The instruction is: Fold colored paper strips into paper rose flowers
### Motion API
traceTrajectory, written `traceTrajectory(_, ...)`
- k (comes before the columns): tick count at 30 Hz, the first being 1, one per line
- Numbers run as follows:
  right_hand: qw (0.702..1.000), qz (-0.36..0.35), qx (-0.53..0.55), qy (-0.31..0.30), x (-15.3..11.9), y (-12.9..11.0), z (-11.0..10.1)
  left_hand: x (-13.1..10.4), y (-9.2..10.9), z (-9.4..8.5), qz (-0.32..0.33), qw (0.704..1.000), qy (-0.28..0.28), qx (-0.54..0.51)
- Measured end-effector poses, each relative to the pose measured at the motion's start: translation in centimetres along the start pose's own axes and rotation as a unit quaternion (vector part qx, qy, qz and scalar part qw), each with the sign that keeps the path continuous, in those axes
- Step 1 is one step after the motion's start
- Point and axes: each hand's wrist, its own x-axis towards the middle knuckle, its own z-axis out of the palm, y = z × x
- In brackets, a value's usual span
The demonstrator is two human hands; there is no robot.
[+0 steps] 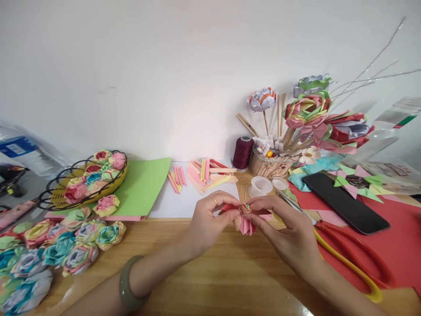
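Note:
A small folded paper piece, mostly pink with a bit of red and green at its top, is held between both hands above the wooden table. My left hand, with a ring on one finger, pinches it from the left. From the right, my right hand pinches its upper part between thumb and fingers. The fingertips of the two hands nearly meet and cover part of the paper. Behind the hands, folded pink, yellow and red paper strips lie on a white sheet.
Several paper flowers and a yellow basket stand at left, beside a green sheet. Behind the right hand are a thread spool, a tape roll and a decorated holder. Scissors and a black phone lie right.

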Motion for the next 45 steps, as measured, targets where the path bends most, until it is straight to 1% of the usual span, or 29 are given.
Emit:
traceTrajectory(4, 0.997, -0.064, -0.030, 0.019, 0.1, -0.1, -0.2, -0.1, 0.0, -0.1, 0.053, 0.998, 0.007, 0.041)
traceTrajectory(8, 0.994, -0.102, -0.045, 0.022, 0.1, 0.0, -0.3, 0.0, -0.2, -0.3, 0.148, 0.986, 0.005, 0.079)
traceTrajectory(10, 0.992, -0.121, -0.041, 0.016, 0.2, 0.1, -0.5, 0.2, -0.3, -0.5, 0.192, 0.978, -0.009, 0.084)
traceTrajectory(12, 0.991, -0.132, -0.020, -0.003, 0.4, 0.2, -0.6, 0.4, -0.1, -0.8, 0.207, 0.974, -0.044, 0.082)
traceTrajectory(14, 0.992, -0.115, 0.020, -0.044, 0.5, 0.1, -0.7, 0.7, 0.3, -1.2, 0.173, 0.977, -0.101, 0.076)
traceTrajectory(15, 0.992, -0.095, 0.044, -0.068, 0.5, 0.1, -0.7, 0.8, 0.6, -1.4, 0.137, 0.980, -0.129, 0.071)
traceTrajectory(17, 0.989, -0.035, 0.094, -0.108, 0.5, 0.1, -0.7, 1.0, 1.1, -1.7, 0.032, 0.983, -0.171, 0.052)
traceTrajectory(19, 0.981, 0.038, 0.141, -0.130, 0.3, 0.1, -0.6, 1.2, 1.5, -1.9, -0.055, 0.977, -0.204, 0.024)
traceTrajectory(21, 0.963, 0.110, 0.196, -0.148, 0.2, 0.1, -0.4, 1.3, 1.6, -1.9, -0.109, 0.970, -0.217, -0.004)
traceTrajectory(23, 0.933, 0.175, 0.261, -0.174, 0.3, 0.2, -0.4, 1.3, 1.5, -1.8, -0.141, 0.967, -0.212, -0.024)
traceTrajectory(27, 0.873, 0.258, 0.350, -0.220, 0.7, 0.2, -0.5, 1.4, 1.1, -1.9, -0.166, 0.967, -0.190, -0.036)
traceTrajectory(29, 0.854, 0.284, 0.369, -0.232, 0.9, 0.2, -0.7, 1.4, 1.0, -2.0, -0.176, 0.967, -0.179, -0.039)
traceTrajectory(31, 0.845, 0.300, 0.373, -0.239, 1.1, 0.2, -0.7, 1.5, 1.0, -2.0, -0.198, 0.963, -0.173, -0.055)
traceTrajectory(34, 0.843, 0.313, 0.368, -0.238, 1.0, 0.4, -0.7, 1.5, 1.1, -2.0, -0.230, 0.954, -0.172, -0.083)
traceTrajectory(36, 0.840, 0.318, 0.373, -0.234, 1.0, 0.5, -0.6, 1.5, 1.2, -1.9, -0.238, 0.951, -0.174, -0.091)
traceTrajectory(38, 0.841, 0.319, 0.371, -0.231, 0.9, 0.6, -0.5, 1.5, 1.2, -1.9, -0.237, 0.950, -0.179, -0.094)
traceTrajectory(42, 0.856, 0.316, 0.344, -0.221, 0.8, 0.6, -0.6, 1.5, 1.2, -1.9, -0.225, 0.952, -0.187, -0.089)
traceTrajectory(45, 0.866, 0.307, 0.329, -0.216, 0.6, 0.6, -0.6, 1.5, 1.2, -2.0, -0.214, 0.956, -0.182, -0.082)
